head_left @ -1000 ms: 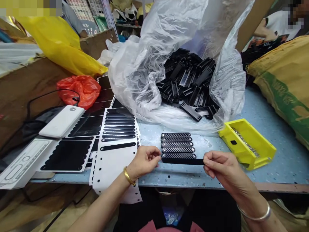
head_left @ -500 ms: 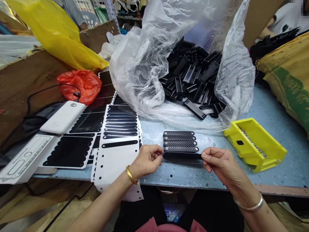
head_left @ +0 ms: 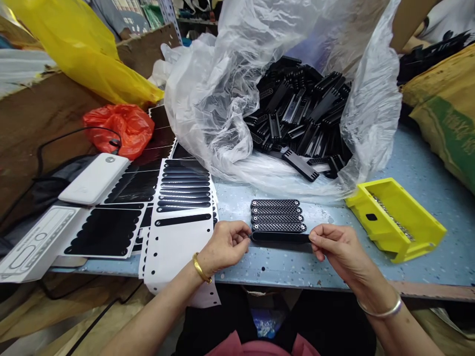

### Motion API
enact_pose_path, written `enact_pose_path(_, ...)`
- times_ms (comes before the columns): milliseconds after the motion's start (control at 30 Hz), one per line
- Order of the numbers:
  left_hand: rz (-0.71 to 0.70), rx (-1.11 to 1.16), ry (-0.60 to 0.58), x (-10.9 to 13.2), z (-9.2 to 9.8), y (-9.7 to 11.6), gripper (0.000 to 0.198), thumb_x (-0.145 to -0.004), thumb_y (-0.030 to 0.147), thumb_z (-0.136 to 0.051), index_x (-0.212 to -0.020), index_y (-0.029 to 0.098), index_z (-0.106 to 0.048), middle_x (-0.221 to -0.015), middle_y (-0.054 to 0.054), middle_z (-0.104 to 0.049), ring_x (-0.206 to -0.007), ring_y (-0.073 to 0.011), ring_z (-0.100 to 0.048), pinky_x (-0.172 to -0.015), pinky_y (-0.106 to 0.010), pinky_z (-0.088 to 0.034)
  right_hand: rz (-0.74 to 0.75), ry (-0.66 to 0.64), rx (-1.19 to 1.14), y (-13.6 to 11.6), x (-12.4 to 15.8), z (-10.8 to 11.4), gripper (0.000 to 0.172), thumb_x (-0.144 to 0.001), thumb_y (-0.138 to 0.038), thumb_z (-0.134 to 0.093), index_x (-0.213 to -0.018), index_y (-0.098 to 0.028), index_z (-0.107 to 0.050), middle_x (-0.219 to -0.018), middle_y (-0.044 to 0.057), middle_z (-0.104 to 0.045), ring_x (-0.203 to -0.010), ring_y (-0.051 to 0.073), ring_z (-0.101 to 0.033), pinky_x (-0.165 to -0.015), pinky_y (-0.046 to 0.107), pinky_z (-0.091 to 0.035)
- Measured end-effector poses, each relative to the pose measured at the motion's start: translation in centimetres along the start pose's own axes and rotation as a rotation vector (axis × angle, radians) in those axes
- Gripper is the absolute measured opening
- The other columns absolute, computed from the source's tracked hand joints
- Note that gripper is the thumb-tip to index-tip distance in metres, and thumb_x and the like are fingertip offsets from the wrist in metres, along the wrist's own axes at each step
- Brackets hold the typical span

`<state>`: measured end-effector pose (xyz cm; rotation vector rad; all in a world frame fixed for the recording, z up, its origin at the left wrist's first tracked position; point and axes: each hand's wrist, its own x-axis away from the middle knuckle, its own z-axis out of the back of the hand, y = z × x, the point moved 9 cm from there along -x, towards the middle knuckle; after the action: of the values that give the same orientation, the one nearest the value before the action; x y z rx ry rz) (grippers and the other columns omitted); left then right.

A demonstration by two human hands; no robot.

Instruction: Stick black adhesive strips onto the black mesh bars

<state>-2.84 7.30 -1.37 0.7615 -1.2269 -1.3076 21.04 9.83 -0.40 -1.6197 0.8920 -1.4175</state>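
A smooth black sticker strip (head_left: 280,238), shaped like those on the white sheet, stretches between my two hands along the front of a row of black mesh-patterned plastic bars (head_left: 277,217). My left hand (head_left: 230,243) is closed at the strip's left end, its thumb and finger meeting there. At the other end, my right hand (head_left: 331,242) pinches the strip's tip between thumb and fingers. Whether another bar lies under the strip is hidden. Left of my left hand, a white sticker sheet (head_left: 174,252) carries several black strips and hangs over the table edge.
Behind the row, a clear plastic bag (head_left: 230,123) holds a heap of black plastic parts (head_left: 300,113). A yellow bin (head_left: 395,220) with small metal pieces stands at right. A white power bank (head_left: 94,178), a white box (head_left: 40,242) and a red bag (head_left: 118,131) are at left.
The strip's left end now looks flatter and lines up with the row. Both hands keep their pinch and have barely moved; the view has shifted slightly.
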Motion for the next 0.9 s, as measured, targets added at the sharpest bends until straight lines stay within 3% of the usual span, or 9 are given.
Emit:
enact_pose_path(267, 0.015, -0.027, 0.008, -0.1, 0.0, 0.2, 0.011, -0.077, 0.022, -0.057, -0.078, 0.014, -0.064, -0.056, -0.001, -0.062, -0.056, -0.0162, -0.068, -0.048, -0.020, -0.046, 0.006, 0.003, -0.004, 0.1, -0.3, -0.1, 0.031, -0.053, -0.036, -0.088, -0.056, -0.013, -0.067, -0.047, 0.001, -0.056, -0.037, 0.008, -0.047, -0.038, 0.021, -0.034)
enact_pose_path(433, 0.030, -0.061, 0.011, -0.3, 0.1, 1.0, 0.023, -0.085, 0.030, -0.051, -0.070, 0.015, -0.062, -0.055, 0.000, -0.060, -0.052, -0.0134, -0.065, -0.045, -0.019, -0.042, 0.014, 0.014, 0.001, 0.3, -0.4, 0.0, 0.031, -0.054, -0.036, -0.087, -0.055, -0.013, -0.066, -0.047, 0.001, -0.056, -0.036, 0.009, -0.047, -0.038, 0.021, -0.033)
enact_pose_path(900, -0.075, -0.251, 0.079, -0.5, -0.2, 1.7, 0.021, -0.083, 0.031, -0.055, -0.067, 0.018, -0.058, -0.053, 0.001, -0.056, -0.051, -0.0120, -0.056, -0.048, -0.020, -0.042, 0.024, 0.006, 0.011, 0.2, -0.6, -0.2, 0.029, -0.058, -0.036, -0.084, -0.056, -0.014, -0.064, -0.047, 0.000, -0.056, -0.037, 0.008, -0.047, -0.038, 0.021, -0.031)
